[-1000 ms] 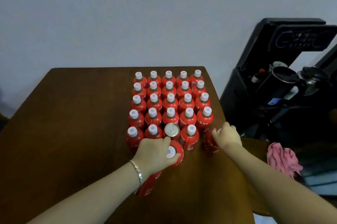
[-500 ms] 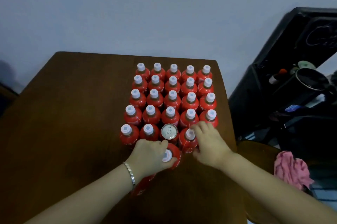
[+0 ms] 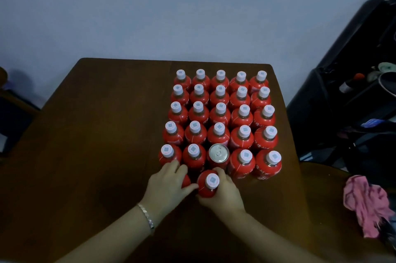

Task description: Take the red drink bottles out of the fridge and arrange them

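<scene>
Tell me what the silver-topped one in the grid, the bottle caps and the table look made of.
Silver-topped can: looks like metal, with a shiny silver lid, a raised rim and what seems to be a pull tab.
Bottle caps: probably plastic, matte white, with a screw-cap shape.
Table: seems to be wood or veneer, dark brown with a low sheen; the grain is too dim to confirm.

One head-worn view — looking forward and down, close over the table.

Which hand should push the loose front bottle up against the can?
Right. The right hand grips the front bottle, which stands just in front of the can; a short push should seat it. The left hand holds a second bottle beside it.
</scene>
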Tool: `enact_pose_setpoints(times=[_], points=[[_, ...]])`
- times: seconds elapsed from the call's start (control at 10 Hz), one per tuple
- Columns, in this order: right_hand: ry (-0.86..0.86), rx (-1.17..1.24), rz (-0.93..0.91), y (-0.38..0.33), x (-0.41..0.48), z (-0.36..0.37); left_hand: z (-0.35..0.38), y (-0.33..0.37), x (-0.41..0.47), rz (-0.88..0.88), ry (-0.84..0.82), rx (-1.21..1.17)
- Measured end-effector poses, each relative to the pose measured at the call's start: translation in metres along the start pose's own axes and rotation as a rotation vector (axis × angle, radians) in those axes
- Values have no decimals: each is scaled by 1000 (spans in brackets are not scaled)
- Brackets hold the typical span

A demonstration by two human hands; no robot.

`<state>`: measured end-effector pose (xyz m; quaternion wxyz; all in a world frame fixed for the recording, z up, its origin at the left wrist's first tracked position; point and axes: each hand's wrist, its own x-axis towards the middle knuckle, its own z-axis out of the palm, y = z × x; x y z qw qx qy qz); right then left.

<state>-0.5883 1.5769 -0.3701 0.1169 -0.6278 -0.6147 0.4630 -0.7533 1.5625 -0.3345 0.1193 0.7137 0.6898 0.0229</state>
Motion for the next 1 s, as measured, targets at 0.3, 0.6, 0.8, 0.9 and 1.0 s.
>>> enact_pose_setpoints(times=[0.3,0.6,0.8,0.9,1.0], points=[[121,63,135,-22,9,50,25,-46,-5,-312,55,-502],[56,-28,136,-38,2,65,43,-51,-6,-560,-160,-878],[-155,-218,189,-32,-6,41,44,-49,-6,-629,-185,-1043],[-210,-363,174,-30,-21,26,35,-46,-8,-668,-303,-966],[-206,-489,117,-32,-35,3,16,-32,-17,-613,-80,-707]])
